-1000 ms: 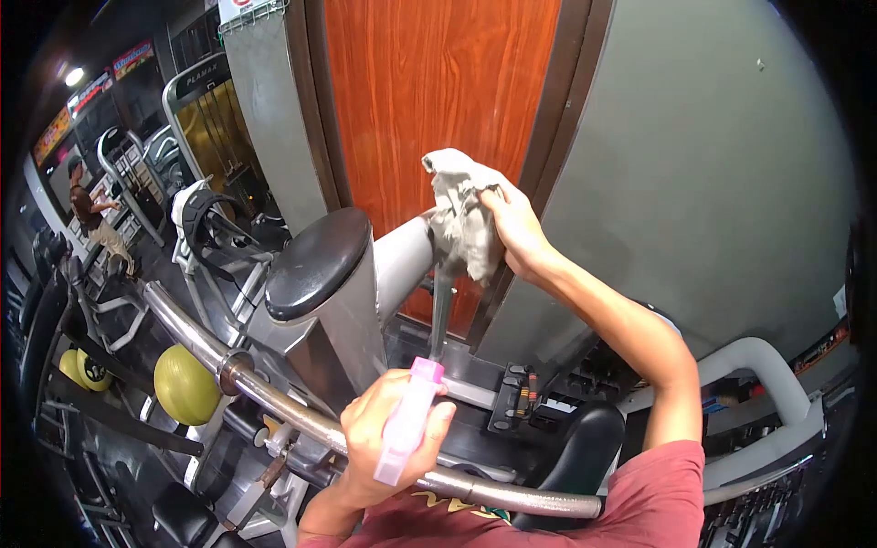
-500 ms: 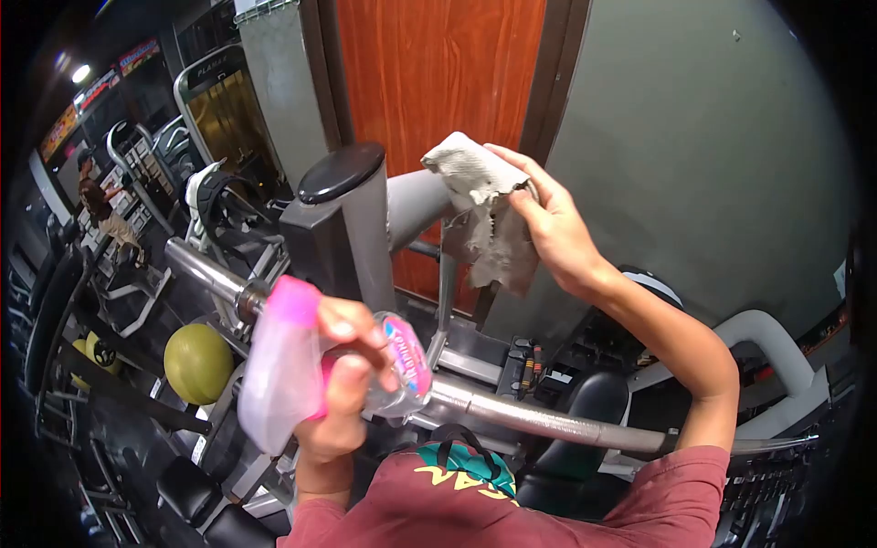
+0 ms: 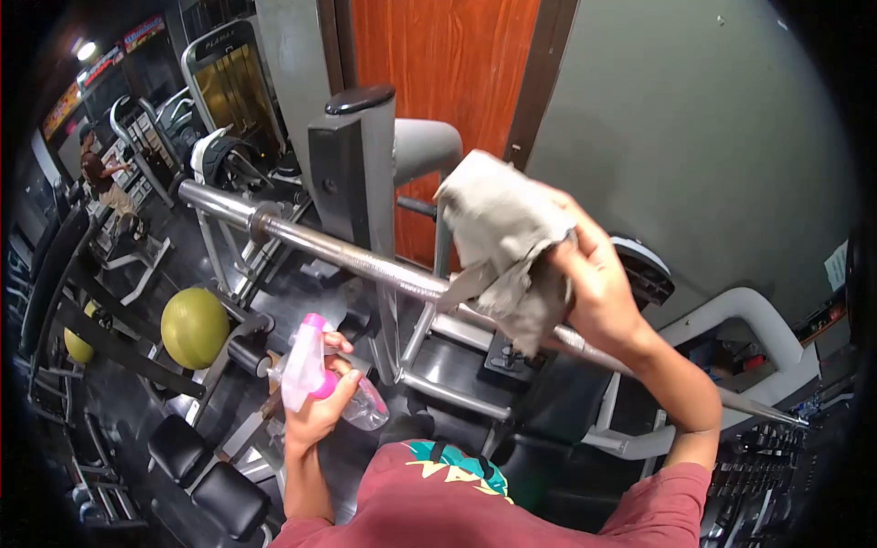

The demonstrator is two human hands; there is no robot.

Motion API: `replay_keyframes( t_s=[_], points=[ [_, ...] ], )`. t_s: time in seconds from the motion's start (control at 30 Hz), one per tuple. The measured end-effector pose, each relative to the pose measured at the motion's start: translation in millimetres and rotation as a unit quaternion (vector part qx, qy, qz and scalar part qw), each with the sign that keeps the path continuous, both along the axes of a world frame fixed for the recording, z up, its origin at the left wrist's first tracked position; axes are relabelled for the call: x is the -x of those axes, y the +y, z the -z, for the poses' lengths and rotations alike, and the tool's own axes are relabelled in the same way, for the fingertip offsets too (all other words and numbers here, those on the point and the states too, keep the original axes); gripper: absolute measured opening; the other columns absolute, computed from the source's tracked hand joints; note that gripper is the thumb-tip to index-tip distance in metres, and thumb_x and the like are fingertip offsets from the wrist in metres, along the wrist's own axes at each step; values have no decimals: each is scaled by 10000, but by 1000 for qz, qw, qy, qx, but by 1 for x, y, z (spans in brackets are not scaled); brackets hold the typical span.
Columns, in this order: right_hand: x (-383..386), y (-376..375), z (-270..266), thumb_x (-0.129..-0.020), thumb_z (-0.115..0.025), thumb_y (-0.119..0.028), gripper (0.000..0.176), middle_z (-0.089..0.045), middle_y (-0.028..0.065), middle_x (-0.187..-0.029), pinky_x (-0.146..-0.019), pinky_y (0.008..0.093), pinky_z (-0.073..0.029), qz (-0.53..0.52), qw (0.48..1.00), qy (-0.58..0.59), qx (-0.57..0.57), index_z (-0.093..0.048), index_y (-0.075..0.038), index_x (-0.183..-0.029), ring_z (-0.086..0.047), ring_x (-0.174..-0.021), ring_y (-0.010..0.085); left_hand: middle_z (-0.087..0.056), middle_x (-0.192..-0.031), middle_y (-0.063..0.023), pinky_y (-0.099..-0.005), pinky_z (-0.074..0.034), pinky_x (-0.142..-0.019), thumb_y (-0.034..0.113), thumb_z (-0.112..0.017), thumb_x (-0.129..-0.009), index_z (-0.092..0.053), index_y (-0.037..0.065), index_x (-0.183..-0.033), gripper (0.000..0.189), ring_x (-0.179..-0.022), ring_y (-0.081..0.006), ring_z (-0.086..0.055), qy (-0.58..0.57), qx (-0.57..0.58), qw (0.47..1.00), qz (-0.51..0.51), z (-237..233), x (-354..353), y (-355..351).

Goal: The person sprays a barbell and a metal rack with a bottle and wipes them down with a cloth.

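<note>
A clear spray bottle (image 3: 367, 407) with a pink and translucent sprayer head is in my left hand (image 3: 315, 416), fingers wrapped round its neck, below the barbell (image 3: 352, 260). The steel bar runs across the view from upper left to lower right, with a collar near its left end. My right hand (image 3: 598, 297) is closed on a worn grey cloth (image 3: 502, 219). Loose folds of the cloth hang over the middle of the bar and hide part of it.
A grey rack upright (image 3: 352, 173) with a black cap stands behind the bar, before a reddish wooden door (image 3: 438, 73). At left are a yellow-green exercise ball (image 3: 195, 329) and black bench pads (image 3: 228, 498). A person (image 3: 100, 173) stands among machines farther back.
My left hand has lowered the spray bottle away from the camera. My right hand has brought the cloth down and nearer, so it now overlaps the bar.
</note>
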State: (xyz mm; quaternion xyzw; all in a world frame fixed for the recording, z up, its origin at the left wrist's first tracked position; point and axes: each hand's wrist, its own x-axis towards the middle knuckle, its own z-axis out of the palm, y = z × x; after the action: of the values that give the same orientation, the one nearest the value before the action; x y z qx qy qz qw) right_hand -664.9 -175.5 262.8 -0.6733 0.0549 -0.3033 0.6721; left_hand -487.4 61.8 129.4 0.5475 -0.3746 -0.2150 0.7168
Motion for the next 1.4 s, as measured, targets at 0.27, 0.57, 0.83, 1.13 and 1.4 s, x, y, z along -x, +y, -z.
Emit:
replay_keyframes(
  t_s=[0.27, 0.57, 0.83, 1.13, 1.4],
  points=[
    [-14, 65, 114, -929, -535, -155, 472, -523, 94, -1326, -1050, 388, -404, -33, 949, 34, -313, -409, -20, -1363, -515, -1222, 213, -632, -998, -137, -268, -529, -644, -67, -615, -771, -590, -39, -1030, 262, -718, -153, -636, -243, -26, 969, -27, 39, -1, 13],
    [-47, 36, 233, -933, -546, -258, 443, -585, 134, -1245, -1007, 400, -451, 21, 830, -8, -557, -483, -50, -1319, -569, -1145, 251, -494, -1113, -102, -252, -490, -639, -22, -670, -746, -572, -27, -1069, 338, -722, -115, -590, -67, -8, 998, -14, 58, -22, 26],
    [-135, -57, 182, -925, -535, -60, 513, -509, 103, -1298, -980, 379, -426, 359, 882, -271, -142, -368, -81, -1411, -521, -1158, 223, -540, -1039, -122, -269, -490, -651, -51, -683, -719, -590, -32, -1033, 328, -678, -127, -588, -78, -29, 996, 20, 53, -7, 16],
    [-239, -46, 74, -763, -489, 109, 384, -526, 257, -1308, -1075, 490, -347, 337, 793, -338, 378, -635, -36, -1088, -463, -1262, 435, -608, -845, -118, -315, -483, -712, 0, -729, -701, -625, -19, -973, 292, -841, -214, -601, -148, -53, 988, 3, 50, -5, -7],
    [-206, -18, 234, -739, -646, -77, 245, -520, 335, -1266, -1046, 500, -370, 278, 866, -236, 342, -634, 17, -966, -474, -1238, 478, -573, -997, -144, -290, -484, -652, -33, -709, -708, -605, -9, -1010, 320, -725, -155, -590, -130, -54, 989, -38, 63, -6, -17]
  ],
)
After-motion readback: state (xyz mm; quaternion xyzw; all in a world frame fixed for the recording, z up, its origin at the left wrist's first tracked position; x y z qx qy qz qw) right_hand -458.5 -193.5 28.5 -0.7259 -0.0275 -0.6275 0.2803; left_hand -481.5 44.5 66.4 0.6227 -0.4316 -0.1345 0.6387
